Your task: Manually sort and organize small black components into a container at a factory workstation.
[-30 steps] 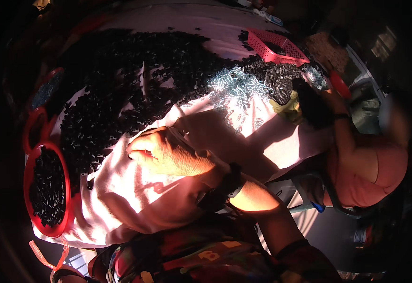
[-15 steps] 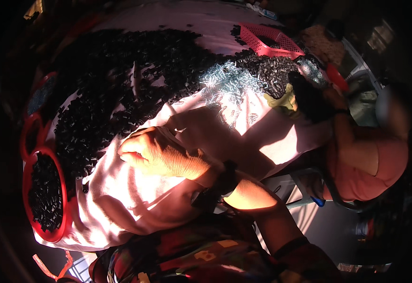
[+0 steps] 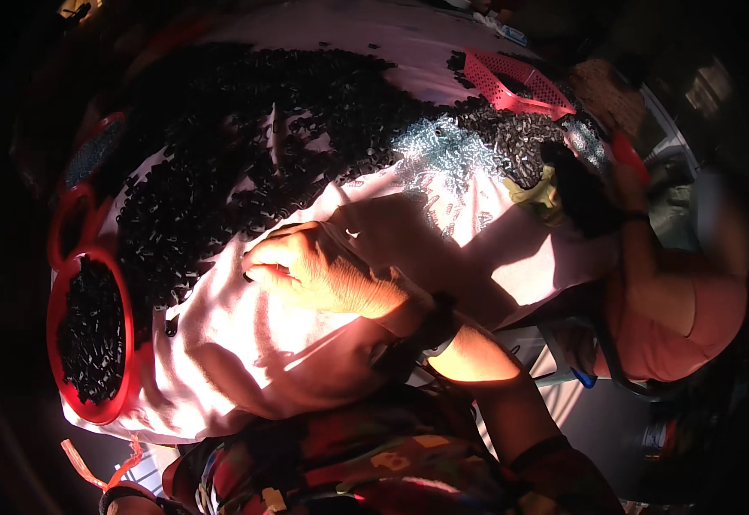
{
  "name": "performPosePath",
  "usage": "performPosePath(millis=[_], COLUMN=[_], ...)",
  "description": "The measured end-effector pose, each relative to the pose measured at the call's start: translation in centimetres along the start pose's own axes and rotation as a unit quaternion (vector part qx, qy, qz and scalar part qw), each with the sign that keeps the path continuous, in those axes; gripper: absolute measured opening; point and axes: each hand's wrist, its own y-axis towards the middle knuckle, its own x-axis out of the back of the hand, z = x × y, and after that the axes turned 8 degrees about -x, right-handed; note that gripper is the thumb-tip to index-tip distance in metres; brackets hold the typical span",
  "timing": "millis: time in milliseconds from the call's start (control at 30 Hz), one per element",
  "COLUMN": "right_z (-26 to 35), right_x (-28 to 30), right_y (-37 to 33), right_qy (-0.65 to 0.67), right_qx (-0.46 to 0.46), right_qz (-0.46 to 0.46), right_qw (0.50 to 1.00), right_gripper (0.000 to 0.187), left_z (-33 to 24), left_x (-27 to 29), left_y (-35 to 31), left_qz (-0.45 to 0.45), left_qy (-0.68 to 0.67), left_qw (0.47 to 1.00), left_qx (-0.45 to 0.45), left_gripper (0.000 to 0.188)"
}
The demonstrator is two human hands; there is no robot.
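Note:
My right hand (image 3: 302, 266) is over the pale pink cloth (image 3: 229, 360), its fingers curled together. A tiny dark piece (image 3: 248, 276) shows at the fingertips, apparently a small black piece like those in the heap; its exact kind is too small to tell. A broad heap of small black pieces (image 3: 194, 197) spreads over the cloth just beyond and left of this hand. One loose black piece (image 3: 171, 327) lies on the cloth left of the hand. My left hand does not show.
At left, a red-rimmed round basket (image 3: 128, 343) holds black pieces. A pile of clear bluish pieces (image 3: 439, 150) lies beyond my hand, near a pink perforated basket (image 3: 555, 107). A co-worker's arm (image 3: 640, 249) reaches in at right, beside a yellow-green cloth-like item (image 3: 537, 197).
The whole view has shifted, so the cloth and baskets appear further right. My right hand stays curled over the cloth, and the dark piece at its fingertips now shows.

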Motion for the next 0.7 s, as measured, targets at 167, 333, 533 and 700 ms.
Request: performPosePath(millis=[167, 333, 533, 700], right_z=[-0.2, 0.0, -0.3, -0.9], right_x=[0.4, 1.5, 2.3, 4.3], right_y=[-0.5, -0.5, 0.4, 0.2], right_qy=[-0.021, -0.020, 0.018, -0.035], right_qx=[-0.035, -0.080, -0.141, -0.182], right_qz=[-0.006, -0.020, -0.084, 0.046], right_qw=[0.999, 0.996, 0.986, 0.982], right_gripper=[0.014, 0.014, 0.014, 0.012], left_z=[-1.2, 0.1, 2.9, 7.3], left_x=[0.2, -0.7, 2.3, -6.0], left_y=[-2.0, -4.2, -2.9, -7.5], left_qz=[-0.034, -0.098, 0.022, 0.172], left_qy=[-0.038, -0.075, -0.259, -0.110], left_qw=[0.998, 0.990, 0.946, 0.876], left_qx=[0.039, 0.075, 0.194, 0.438], left_gripper=[0.018, 0.020, 0.042, 0.008])
